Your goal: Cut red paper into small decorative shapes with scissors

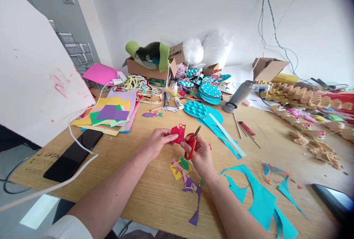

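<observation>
A small piece of red paper with cut-out holes at its upper edge is pinched in my left hand. My right hand grips red-handled scissors, their blades pointing up and away from the paper. Right-hand fingertips also reach the paper's lower right corner. Below the hands lie yellow, green and pink paper scraps and a curled purple scrap. Cut turquoise sheets lie by my right forearm.
A stack of coloured paper and a black phone with a white cable across it are on the left. Turquoise discs, a glue bottle and a grey tumbler stand farther back. Egg-carton strips line the right.
</observation>
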Motion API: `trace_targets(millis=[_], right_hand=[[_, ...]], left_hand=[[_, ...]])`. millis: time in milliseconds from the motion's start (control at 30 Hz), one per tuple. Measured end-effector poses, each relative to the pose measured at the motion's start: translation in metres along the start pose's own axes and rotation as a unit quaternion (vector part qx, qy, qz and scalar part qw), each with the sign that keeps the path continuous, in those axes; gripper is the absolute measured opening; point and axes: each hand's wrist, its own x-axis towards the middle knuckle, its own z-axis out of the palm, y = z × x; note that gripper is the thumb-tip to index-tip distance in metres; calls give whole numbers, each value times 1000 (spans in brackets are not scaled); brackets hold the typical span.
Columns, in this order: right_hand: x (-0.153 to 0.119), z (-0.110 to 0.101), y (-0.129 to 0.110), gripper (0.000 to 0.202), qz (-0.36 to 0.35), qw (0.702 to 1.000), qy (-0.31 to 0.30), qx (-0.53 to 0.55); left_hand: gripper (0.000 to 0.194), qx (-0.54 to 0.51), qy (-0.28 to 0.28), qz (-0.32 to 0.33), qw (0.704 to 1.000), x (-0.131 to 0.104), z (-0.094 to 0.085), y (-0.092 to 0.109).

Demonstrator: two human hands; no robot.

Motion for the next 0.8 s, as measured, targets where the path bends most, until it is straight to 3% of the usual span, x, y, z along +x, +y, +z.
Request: trace_targets(millis=[267,367,467,567,667,800], right_hand=[[6,-5,-10,32,19,995,84,44],[8,-7,-11,32,15,996,67,59],[8,-9,-12,31,41,998,4,53],[9,-11,-13,31,63,997,-36,40],[9,-12,-11,31,63,997,-27,44],[7,-11,-11,33,62,996,-16,59]], left_hand=[[34,43,-42,-27,998,2,0,-6],[48,5,-19,-12,1000,2,-3,-1],[53,-9,19,5,1000,2,-9,6],[42,55,-14,-6,998,3,-15,9],[29,114,-62,-36,991,2,-17,9],[27,142,-135,-99,976,-1,-13,8]])
